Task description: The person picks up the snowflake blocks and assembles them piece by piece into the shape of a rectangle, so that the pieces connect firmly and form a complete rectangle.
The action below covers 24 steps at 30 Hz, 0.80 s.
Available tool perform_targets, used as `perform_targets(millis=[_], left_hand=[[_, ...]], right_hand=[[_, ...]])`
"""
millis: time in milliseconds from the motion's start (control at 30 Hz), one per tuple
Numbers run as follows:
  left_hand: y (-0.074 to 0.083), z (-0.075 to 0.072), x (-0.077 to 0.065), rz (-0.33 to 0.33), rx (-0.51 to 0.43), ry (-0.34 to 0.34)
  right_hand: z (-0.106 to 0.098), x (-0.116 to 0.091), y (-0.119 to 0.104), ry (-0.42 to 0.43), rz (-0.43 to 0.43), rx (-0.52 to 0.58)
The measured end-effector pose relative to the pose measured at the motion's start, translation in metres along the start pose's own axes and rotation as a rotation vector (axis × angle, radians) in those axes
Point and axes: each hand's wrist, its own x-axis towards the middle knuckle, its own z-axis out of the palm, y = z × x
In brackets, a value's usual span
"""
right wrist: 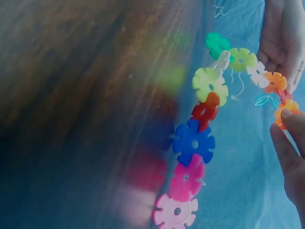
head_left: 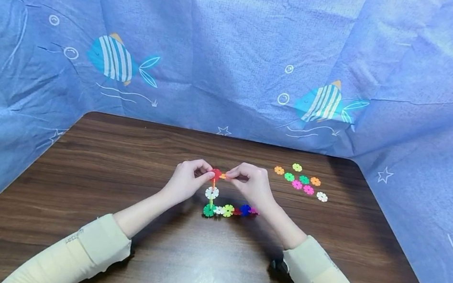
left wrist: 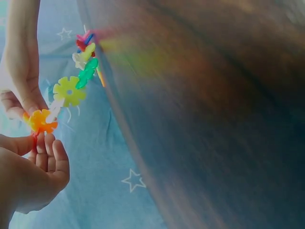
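Note:
A chain of notched, flower-shaped plastic discs hangs from my hands above the table. My left hand (head_left: 187,179) pinches the red disc (head_left: 216,174) at its upper end. My right hand (head_left: 252,183) holds an orange disc (right wrist: 284,116) between thumb and fingertip, and this disc touches the red one. Below the red disc come another orange disc (right wrist: 275,82), a white disc (head_left: 212,192) and a yellow-green disc (left wrist: 70,91). From the green disc (head_left: 209,210) at the corner the chain runs right to a blue disc (right wrist: 194,142) and pink discs (right wrist: 188,178).
Several loose discs lie at the back right of the brown wooden table (head_left: 120,155), among them a white disc (head_left: 321,197) and a dark green disc (head_left: 304,179). A blue cloth (head_left: 230,55) with printed fish hangs behind the table and along its sides.

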Motion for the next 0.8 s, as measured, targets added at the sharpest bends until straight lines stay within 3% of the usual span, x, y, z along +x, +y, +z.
perform_targets(millis=[167, 400, 567, 667, 800], left_hand=[[0.002, 0.0, 0.001, 0.016, -0.013, -0.007], [0.005, 0.003, 0.0, 0.034, -0.068, 0.002], [0.006, 0.002, -0.001, 0.025, -0.053, 0.015], [0.006, 0.002, -0.001, 0.017, -0.042, 0.018], [0.005, 0.004, -0.001, 0.003, -0.032, 0.018]], right_hand=[[0.0, -0.001, 0.001, 0.034, -0.075, -0.02], [-0.01, 0.005, -0.037, 0.067, -0.108, 0.005], [-0.009, 0.005, -0.038, 0.058, -0.139, 0.004], [-0.007, 0.005, -0.034, 0.042, -0.117, 0.019], [-0.003, 0.002, -0.02, -0.007, -0.022, 0.068]])
